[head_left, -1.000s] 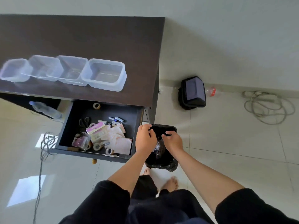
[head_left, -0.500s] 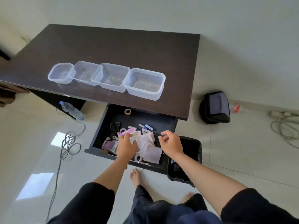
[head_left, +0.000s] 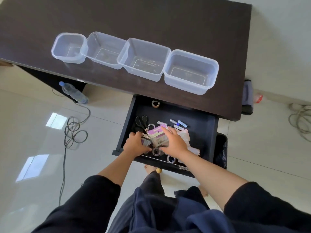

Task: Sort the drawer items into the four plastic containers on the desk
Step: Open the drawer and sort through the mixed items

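Head view, looking down: both hands are in the open drawer [head_left: 208, 132] under the dark desk [head_left: 151, 17]. Left hand [head_left: 136, 143] is curled down into the pile at the drawer's front left, fingers closed around something small and greyish; exactly what, can't tell. Right hand [head_left: 175, 140] lies flat and mostly open over a purple-headed card packet [head_left: 157, 133], fingertips on it, not clearly gripping.

Elsewhere in the drawer: black scissors [head_left: 140, 121] at left, a tape roll [head_left: 155, 103] alone at the back, small blue-and-white tubes [head_left: 179, 123] at back right, pale paper packets [head_left: 185, 134] under and beside the right hand, and two clear tape rolls [head_left: 171, 159] near the front edge.

Four clear plastic containers [head_left: 191, 71] stand in a touching row on the desk, all look empty.

Step, as I judge it: the first pick, so sorting is barely begun. Next move calls for closing on one item or one kind, lifting clear of the drawer front, and carrying it up to one container. The packets overlap, so neighbours may drag along.

A water bottle [head_left: 74, 93] and cable [head_left: 74, 130] lie on the floor at left, well clear.
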Tool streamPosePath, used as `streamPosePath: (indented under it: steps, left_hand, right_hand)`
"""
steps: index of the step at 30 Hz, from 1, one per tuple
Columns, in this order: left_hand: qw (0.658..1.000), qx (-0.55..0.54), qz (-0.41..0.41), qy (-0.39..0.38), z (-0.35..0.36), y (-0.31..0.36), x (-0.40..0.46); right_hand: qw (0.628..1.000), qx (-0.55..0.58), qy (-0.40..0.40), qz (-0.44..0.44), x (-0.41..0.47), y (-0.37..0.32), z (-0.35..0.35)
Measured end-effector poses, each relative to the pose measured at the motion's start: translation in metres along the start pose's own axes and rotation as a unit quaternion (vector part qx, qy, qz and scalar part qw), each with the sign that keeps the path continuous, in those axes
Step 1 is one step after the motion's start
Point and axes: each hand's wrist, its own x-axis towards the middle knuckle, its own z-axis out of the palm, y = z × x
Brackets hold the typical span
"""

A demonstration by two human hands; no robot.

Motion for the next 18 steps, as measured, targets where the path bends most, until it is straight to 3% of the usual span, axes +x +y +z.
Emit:
streamPosePath:
  steps: [6, 13, 18]
  left_hand:
    - [0.999, 0.033, 0.013, -0.01, 0.004, -0.005, 0.011]
    - [0.999, -0.027, 0.028, -0.004, 0.002, -0.012, 0.017]
    - [0.997, -0.057, 0.04, 0.024, 0.001, -0.015, 0.013]
  right_hand:
    - [0.987, -0.15, -0.052, 0.04, 0.025, -0.009, 0.022]
    - [0.995, -0.087, 0.032, 0.033, 0.035, -0.002, 0.024]
    - [0.997, -0.04, 0.049, 0.046, 0.039, -0.007, 0.001]
